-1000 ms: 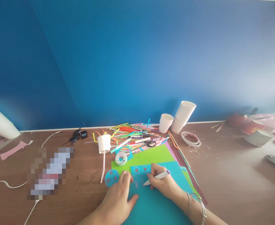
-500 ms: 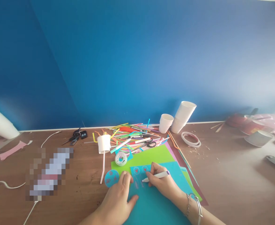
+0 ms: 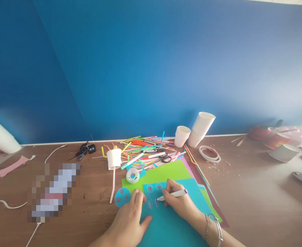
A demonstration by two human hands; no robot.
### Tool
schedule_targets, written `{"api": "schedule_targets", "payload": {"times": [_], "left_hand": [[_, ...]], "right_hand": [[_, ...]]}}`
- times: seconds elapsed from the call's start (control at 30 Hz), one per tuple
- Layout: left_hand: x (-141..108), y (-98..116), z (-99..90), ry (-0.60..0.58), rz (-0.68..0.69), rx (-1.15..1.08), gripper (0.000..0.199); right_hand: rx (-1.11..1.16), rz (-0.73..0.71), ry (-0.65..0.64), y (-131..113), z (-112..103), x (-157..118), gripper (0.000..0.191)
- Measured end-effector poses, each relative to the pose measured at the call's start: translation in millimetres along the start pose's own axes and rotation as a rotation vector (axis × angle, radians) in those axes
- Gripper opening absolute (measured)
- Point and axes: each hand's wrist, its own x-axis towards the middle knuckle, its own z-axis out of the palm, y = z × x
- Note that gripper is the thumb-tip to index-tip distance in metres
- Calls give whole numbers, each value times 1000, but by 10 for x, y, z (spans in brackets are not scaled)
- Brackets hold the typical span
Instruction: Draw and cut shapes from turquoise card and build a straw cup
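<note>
A white marker with a purple end (image 3: 175, 194) is pinched in my right hand (image 3: 178, 200), its tip on the blue sheet (image 3: 170, 223). The sheet bears two circled red hearts and faint purple marks below them. My left hand (image 3: 130, 216) rests on the sheet's left edge, fingers and thumb apart, holding nothing. Beside it lies a blue paper circle (image 3: 122, 197) with red drawings. A green sheet (image 3: 166, 169) shows under the blue one. Just above sits a roll of clear tape (image 3: 132, 175).
Behind the sheets lie a pile of straws and markers (image 3: 148, 149) and black-handled scissors (image 3: 166, 159). A white cup with straws (image 3: 114, 159) stands left, stacked white cups (image 3: 201, 128) right. Also on the table are tape rings (image 3: 209, 154), keys (image 3: 83, 150) and a pixelated object (image 3: 57, 192).
The marker in my right hand has shifted very slightly, its back end a little to the right. My left hand is practically where it was.
</note>
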Motion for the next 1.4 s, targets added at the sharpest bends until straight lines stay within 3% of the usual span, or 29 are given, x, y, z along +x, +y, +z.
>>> {"api": "schedule_targets", "payload": {"times": [0.4, 0.63, 1.4], "left_hand": [[16, 9, -12, -8, -1, -10, 26], [17, -10, 9, -7, 3, -14, 25], [11, -15, 4, 12, 20, 5, 26]], "right_hand": [[28, -6, -65, 12, -17, -1, 21], [42, 11, -6, 3, -2, 14, 22], [24, -1, -54, 48, -7, 20, 23]]}}
